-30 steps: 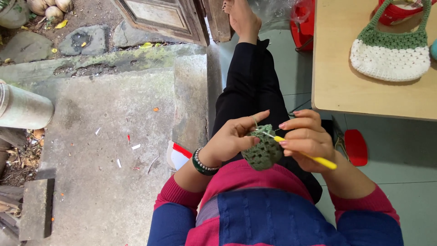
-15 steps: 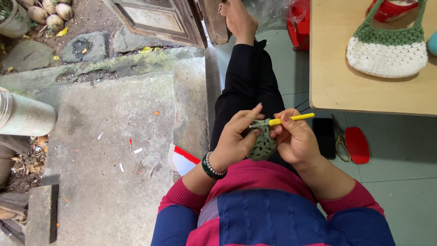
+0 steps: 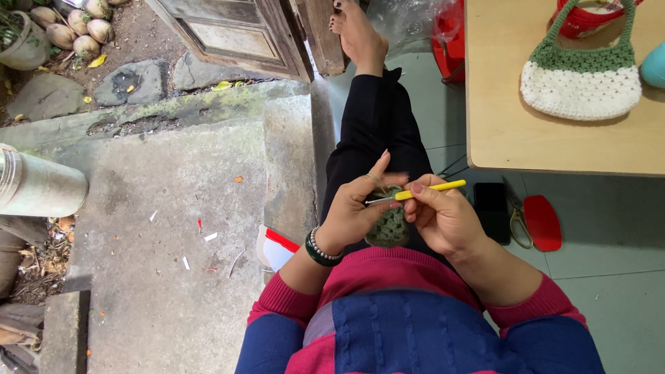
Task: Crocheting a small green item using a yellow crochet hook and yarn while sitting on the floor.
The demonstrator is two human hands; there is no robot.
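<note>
Pointing leftward, level: crochet hook (image 3: 422, 192)

Bare concrete slab (image 3: 173, 228) lies open leftward; the wooden table (image 3: 526, 145) blocks the right.

Soft, even daylight, faint shadows, sharp focus, slight wide-angle bending at the edges

You have one screen in view: a flat black rectangular phone (image 3: 491, 212) lying dark on the grey-green floor, just beside red-handled scissors (image 3: 532, 223). A clear crinkled plastic bag (image 3: 410, 22) sits near the wooden table's (image 3: 499, 131) far corner.
</note>
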